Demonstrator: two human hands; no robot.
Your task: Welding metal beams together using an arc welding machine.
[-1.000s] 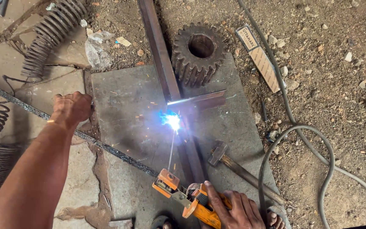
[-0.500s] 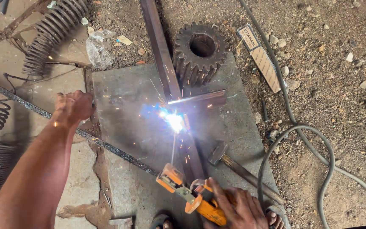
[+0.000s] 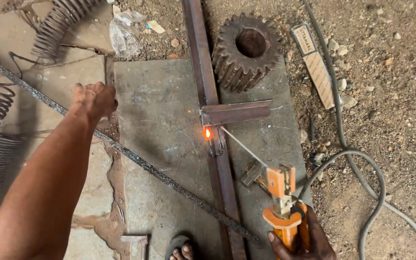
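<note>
Head view:
Right hand (image 3: 300, 238): closed around orange electrode holder (image 3: 281, 202), welding rod (image 3: 244, 147) lifted just off glowing weld spot (image 3: 207, 133).
Left hand (image 3: 94, 98): fisted, braced at steel plate (image 3: 160, 144) edge, holding nothing visible.
Joint: short angle piece (image 3: 237, 112) touching long steel bar (image 3: 207, 72).
Technique: probably best with rod steady, tip near seam.
Surroundings: dirt ground, gear (image 3: 246, 50), springs, cable.

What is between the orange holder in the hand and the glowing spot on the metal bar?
In the head view, a thin welding rod runs from the orange holder in the right hand toward the glowing spot. Grey plate lies beneath.
</note>
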